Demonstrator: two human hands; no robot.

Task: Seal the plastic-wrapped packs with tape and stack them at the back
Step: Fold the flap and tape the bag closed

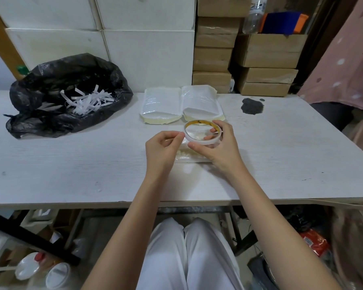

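While the right hand (220, 147) curls its fingers (213, 129) round the tape roll (201, 132), the left hand (162, 148) pinches the roll's edge. An unsealed pack (189, 155) lies beneath both hands' fingers on the surface (92, 164); two packs (181, 103) sit just beyond.

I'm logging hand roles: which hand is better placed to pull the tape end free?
Left. The left hand already pinches at the tape roll rim, while the right hand grips the roll, steadying it.

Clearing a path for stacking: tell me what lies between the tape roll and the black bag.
Between the tape roll and the black bag, the head view shows only bare white table.
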